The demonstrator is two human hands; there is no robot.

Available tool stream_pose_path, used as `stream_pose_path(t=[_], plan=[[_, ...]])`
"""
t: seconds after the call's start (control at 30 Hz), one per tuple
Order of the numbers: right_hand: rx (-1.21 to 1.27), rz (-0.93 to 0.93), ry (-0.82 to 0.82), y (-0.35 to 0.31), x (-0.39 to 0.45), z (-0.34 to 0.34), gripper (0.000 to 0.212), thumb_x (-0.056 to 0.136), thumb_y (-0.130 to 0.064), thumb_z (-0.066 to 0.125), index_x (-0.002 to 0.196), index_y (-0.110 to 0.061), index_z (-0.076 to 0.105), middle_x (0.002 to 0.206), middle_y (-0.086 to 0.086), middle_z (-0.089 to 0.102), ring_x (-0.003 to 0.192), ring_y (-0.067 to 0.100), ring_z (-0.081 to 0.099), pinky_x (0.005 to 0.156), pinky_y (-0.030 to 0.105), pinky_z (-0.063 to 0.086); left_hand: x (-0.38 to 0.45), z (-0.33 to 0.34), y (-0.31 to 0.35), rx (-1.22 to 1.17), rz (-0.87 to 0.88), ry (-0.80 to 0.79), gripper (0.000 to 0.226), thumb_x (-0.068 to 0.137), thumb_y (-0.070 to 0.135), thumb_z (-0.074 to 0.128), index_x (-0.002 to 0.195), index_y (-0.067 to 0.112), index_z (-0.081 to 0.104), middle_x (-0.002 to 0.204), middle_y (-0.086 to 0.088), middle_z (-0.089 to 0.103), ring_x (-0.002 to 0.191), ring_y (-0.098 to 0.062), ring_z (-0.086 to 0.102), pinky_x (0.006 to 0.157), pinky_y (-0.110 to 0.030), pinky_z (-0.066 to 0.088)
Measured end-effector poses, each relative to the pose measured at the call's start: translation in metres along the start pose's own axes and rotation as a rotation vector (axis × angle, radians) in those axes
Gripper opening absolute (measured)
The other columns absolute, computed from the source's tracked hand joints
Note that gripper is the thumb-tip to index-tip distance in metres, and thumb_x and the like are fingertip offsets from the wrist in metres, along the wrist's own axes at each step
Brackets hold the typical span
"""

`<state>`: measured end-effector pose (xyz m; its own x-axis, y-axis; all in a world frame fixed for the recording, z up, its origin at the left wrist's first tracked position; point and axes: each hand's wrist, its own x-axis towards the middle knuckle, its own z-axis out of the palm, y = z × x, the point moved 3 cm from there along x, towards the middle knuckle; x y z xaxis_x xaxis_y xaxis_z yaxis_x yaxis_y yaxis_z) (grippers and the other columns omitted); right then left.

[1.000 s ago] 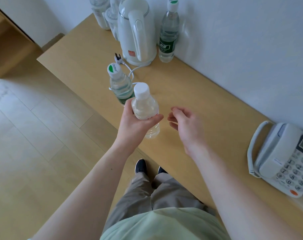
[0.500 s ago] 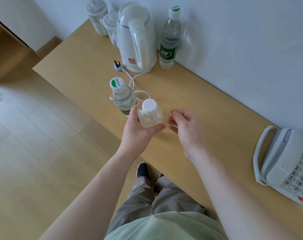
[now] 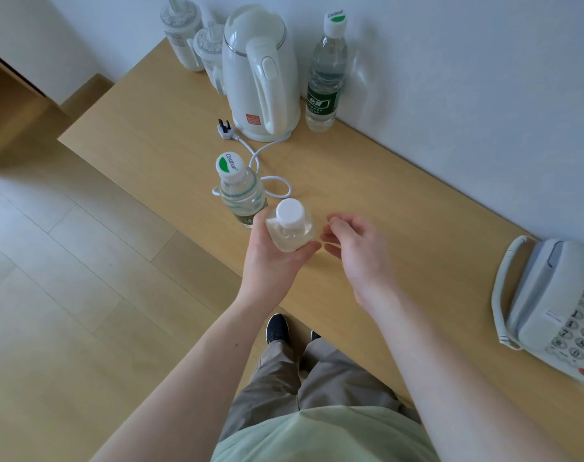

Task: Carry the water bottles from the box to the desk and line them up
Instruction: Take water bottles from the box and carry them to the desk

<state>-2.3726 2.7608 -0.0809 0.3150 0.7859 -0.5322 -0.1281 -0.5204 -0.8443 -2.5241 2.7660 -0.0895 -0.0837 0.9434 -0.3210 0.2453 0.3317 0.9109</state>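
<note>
While wrapped round the small white-capped bottle, left hand holding it upright over the tabletop, right next to a green-label bottle. Right hand loose, gripping nothing, close beside.

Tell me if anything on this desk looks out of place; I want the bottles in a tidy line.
The kettle's cord sprawls loose across the desk, its plug unplugged, looping behind the green-capped bottle by the front edge. The other green-capped bottle stands apart by the wall, so no line yet. Nothing spilled.
</note>
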Motion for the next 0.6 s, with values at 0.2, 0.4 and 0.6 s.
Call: stream_pose_path(t=[0.2, 0.4, 0.6], plan=[[-0.005, 0.005, 0.006, 0.002, -0.001, -0.003, 0.012, 0.099, -0.017, 0.058, 0.102, -0.016, 0.070, 0.094, -0.003, 0.071, 0.079, 0.000, 0.069, 0.084, 0.031, 0.059, 0.004, 0.001, -0.005, 0.000, -0.029, -0.027, 0.073, 0.068, 0.033, 0.092, 0.119, 0.053, 0.044, 0.115, 0.022, 0.061, 0.108, 0.005, 0.059, 0.083, -0.018, 0.048], [0.015, 0.012, 0.008, 0.005, -0.001, -0.006, 0.011, 0.098, -0.016, 0.059, 0.100, -0.016, 0.070, 0.085, -0.007, 0.071, 0.078, 0.002, 0.069, 0.086, 0.035, 0.060, -0.015, -0.002, -0.024, 0.059, -0.083, 0.030, 0.077, 0.077, 0.033, 0.089, 0.137, 0.034, 0.041, 0.138, 0.015, 0.048, 0.130, 0.000, 0.047, 0.103, -0.023, 0.041], [0.011, 0.026, -0.024, 0.008, -0.003, -0.015, 0.013, 0.093, -0.027, 0.060, 0.099, -0.022, 0.070, 0.073, -0.016, 0.072, 0.088, 0.013, 0.071, 0.096, 0.046, 0.057, -0.025, -0.009, -0.042, 0.084, -0.543, -0.188, 0.051, 0.085, 0.037, 0.082, 0.126, 0.021, 0.057, 0.113, 0.001, 0.069, 0.101, -0.012, 0.069, 0.090, -0.037, 0.059]])
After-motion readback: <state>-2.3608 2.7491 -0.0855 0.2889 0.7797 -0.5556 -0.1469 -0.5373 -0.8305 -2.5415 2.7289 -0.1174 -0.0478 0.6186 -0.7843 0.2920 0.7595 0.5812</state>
